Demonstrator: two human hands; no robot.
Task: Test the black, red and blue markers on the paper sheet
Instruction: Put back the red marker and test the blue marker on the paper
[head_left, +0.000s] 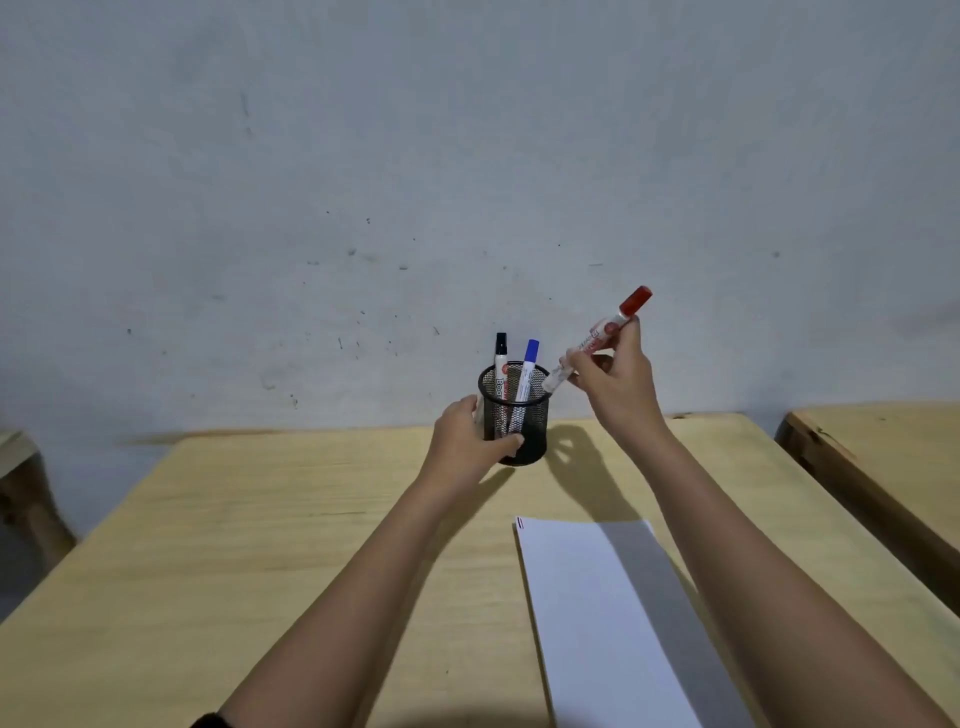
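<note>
- Here, in the head view, the right hand (615, 387) is holding the red marker (597, 340) in the air, fingers pinched around the middle of its barrel, just beside the rim of the mesh pen cup (515, 413).
- The marker is tilting, its red cap pointing up and away past the fingertips, its lower end hanging just over the cup's rim.
- It is looking light, stiff and smooth; a grip at mid-barrel, as now, is likely keeping it from slipping, and the cap probably needs pulling off before writing.
- Its body is showing white with red printing and a red cap.
- The left hand (467, 436) is wrapping around the cup's side, thumb in front, steadying it on the wooden table (260, 519).
- The black marker (501, 364) and blue marker (529, 370) are standing capped in the cup, just beyond the left fingers.
- The paper sheet (582, 613) is lying flat on the table, nearer the person than both hands, under the right forearm, with tiny marks at its far corner.
</note>
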